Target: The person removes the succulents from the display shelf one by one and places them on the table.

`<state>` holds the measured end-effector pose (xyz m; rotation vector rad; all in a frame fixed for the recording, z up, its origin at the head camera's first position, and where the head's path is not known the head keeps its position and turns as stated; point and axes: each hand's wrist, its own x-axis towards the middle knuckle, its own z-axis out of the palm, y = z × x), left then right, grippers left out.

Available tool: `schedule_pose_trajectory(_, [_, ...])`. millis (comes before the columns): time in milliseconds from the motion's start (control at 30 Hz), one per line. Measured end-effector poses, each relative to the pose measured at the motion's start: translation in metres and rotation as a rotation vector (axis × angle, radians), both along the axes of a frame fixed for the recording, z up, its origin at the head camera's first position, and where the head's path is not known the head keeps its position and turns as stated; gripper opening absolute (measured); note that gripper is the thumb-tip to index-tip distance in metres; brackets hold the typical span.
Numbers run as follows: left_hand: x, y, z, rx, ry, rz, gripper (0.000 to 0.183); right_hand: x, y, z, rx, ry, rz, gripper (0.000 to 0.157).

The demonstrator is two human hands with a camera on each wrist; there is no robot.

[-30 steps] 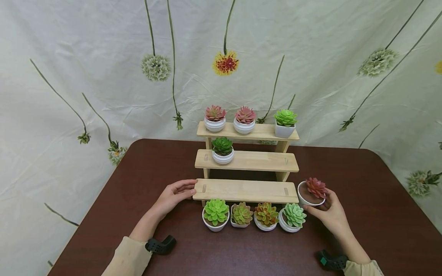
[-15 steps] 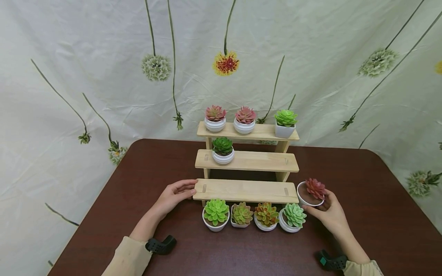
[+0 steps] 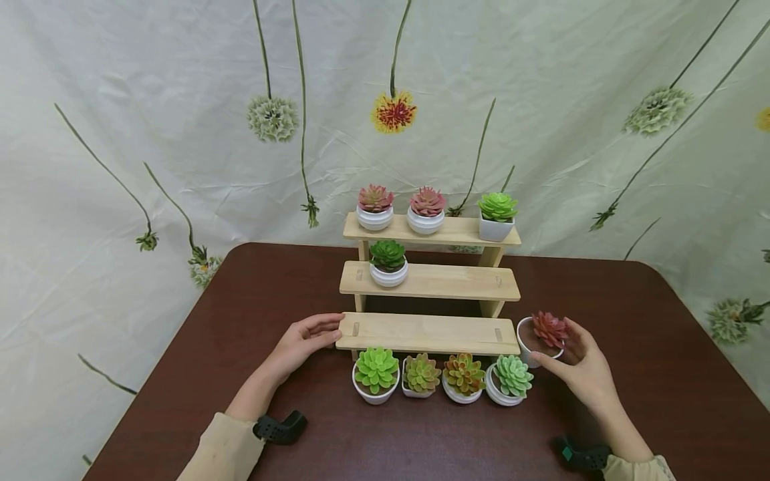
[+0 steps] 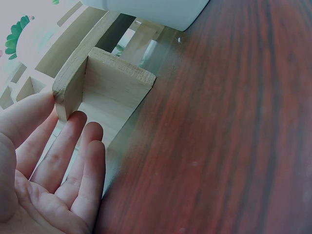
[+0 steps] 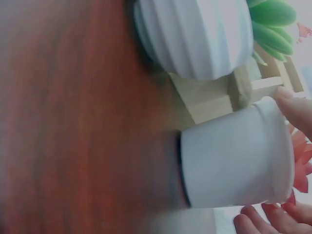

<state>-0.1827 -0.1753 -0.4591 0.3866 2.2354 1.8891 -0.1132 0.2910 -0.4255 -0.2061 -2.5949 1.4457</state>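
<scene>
At the left end of the lowest shelf of a three-tier wooden stand [image 3: 427, 333], my left hand [image 3: 303, 342] pinches the board's corner between thumb and fingers, plain in the left wrist view. A white pot [image 5: 234, 158] with a red succulent [image 3: 550, 329] set off-centre over brown filling stands upright on the table, right of the stand. Around its rim my right hand [image 3: 586, 367] is spread, thumb tip at the near side and fingers loosely along the right side. The pot partly hides those fingers in the right wrist view.
Several potted succulents line the table before the stand: bright green [image 3: 375, 371], reddish green [image 3: 422, 374], orange [image 3: 464, 374] and pale green [image 3: 510, 375]. Two pink ones [image 3: 374, 199] and a green one [image 3: 497, 207] occupy the top shelf; a dark green one [image 3: 388, 255] is on the middle shelf.
My right hand has shifted slightly right and loosened, its fingers spreading away from the pot that they held closer before. My left hand and the stand have not moved.
</scene>
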Motion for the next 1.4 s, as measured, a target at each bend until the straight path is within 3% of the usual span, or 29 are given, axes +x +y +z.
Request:
schedule_pose_trajectory(133, [0.000,0.000,0.000,0.007,0.002,-0.005,0.045,-0.005,0.007,-0.004,-0.029,0.101,-0.048,0.083])
schedule_pose_trajectory(267, [0.000,0.000,0.000,0.009,0.002,-0.007,0.045,-0.018,0.021,-0.018,-0.035,0.228,-0.068,0.078])
schedule_pose_trajectory(567, [0.000,0.000,0.000,0.007,0.007,-0.003,0.044,-0.050,0.036,-0.032,-0.092,0.366,0.002,0.077])
schedule_pose_trajectory(633, [0.000,0.000,-0.001,0.007,0.006,-0.003,0.044,-0.052,0.030,-0.023,-0.135,0.368,0.045,0.077])
schedule_pose_trajectory(800, [0.000,0.000,-0.001,0.008,0.004,-0.004,0.044,-0.031,-0.017,0.045,-0.146,0.303,0.093,0.072])
schedule_pose_trajectory(833, [0.000,0.000,-0.001,0.008,0.004,-0.005,0.044,-0.037,-0.016,0.043,-0.211,0.337,0.132,0.070])
schedule_pose_trajectory(867, [0.000,0.000,-0.001,0.008,0.004,-0.005,0.044,-0.034,-0.026,0.055,-0.189,0.324,0.127,0.070])
schedule_pose_trajectory(1033, [0.000,0.000,0.000,0.007,0.005,-0.006,0.044,-0.043,-0.044,0.068,-0.232,0.346,0.192,0.068])
schedule_pose_trajectory(1067, [0.000,0.000,0.000,0.008,0.005,-0.006,0.044,-0.037,-0.055,0.081,-0.173,0.321,0.172,0.068])
schedule_pose_trajectory(1400, [0.000,0.001,0.000,0.015,0.004,-0.009,0.045,-0.052,-0.084,0.089,-0.206,0.290,0.276,0.068])
